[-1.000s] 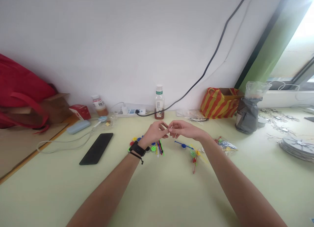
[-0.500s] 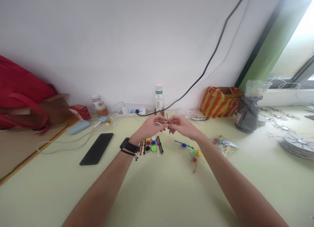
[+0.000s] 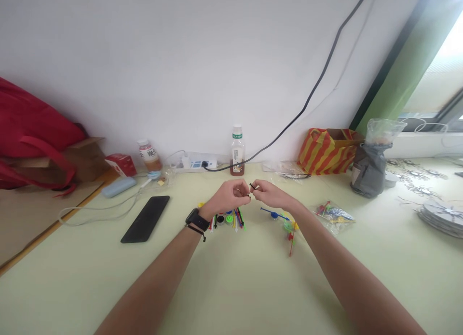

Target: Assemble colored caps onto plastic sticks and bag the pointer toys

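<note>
Head view: your left hand (image 3: 231, 195) and right hand (image 3: 269, 193) meet over the bench (image 3: 231, 286), fingertips just beside each other. Right thumb and fingers are pinching a small black piece (image 3: 252, 186), its end poking up into the narrow gap between you. Left fingers curl in against the thumb; whether they grip anything, I can't tell. Below your left wrist sit the coloured discs and sticks (image 3: 229, 219), partly covered. On your right, the blue arrow (image 3: 275, 215) and red stick (image 3: 291, 245) lie close to that forearm. Behind, the bottle (image 3: 237, 154) stands near the wall, limiting your reach forward. Nearer you, a broad stretch of bench runs between your forearms; the phone (image 3: 145, 219) lies left, well inside the wooden edge (image 3: 107, 179).
</note>
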Demonstrator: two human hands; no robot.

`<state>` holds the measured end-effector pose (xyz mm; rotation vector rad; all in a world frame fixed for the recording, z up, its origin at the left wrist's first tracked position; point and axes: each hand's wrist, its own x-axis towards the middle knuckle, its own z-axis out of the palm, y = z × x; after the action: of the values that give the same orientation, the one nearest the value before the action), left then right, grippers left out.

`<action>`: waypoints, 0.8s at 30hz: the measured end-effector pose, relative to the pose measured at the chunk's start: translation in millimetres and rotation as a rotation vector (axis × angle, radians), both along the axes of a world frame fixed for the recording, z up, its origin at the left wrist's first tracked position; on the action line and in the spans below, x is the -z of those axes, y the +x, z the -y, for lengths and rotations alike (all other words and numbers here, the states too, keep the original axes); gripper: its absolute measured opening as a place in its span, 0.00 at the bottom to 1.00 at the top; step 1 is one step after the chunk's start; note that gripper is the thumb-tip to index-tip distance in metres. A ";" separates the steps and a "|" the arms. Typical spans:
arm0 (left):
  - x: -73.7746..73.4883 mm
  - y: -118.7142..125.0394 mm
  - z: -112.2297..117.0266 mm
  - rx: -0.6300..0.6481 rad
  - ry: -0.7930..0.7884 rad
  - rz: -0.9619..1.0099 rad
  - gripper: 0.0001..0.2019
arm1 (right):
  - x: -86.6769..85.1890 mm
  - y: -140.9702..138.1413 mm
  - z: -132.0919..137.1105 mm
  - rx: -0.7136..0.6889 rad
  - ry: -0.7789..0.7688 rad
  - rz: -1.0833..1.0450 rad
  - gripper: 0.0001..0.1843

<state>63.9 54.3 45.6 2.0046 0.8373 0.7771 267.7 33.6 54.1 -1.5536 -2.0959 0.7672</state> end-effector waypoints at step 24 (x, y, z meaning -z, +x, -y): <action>-2.3 -6.6 5.5 0.046 0.361 -0.696 0.22 | -19.8 32.3 7.9 -0.174 -0.311 0.468 0.10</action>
<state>57.3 48.8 47.9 2.6662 1.0819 0.1871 300.0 25.7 73.8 -1.8775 -2.5717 0.8913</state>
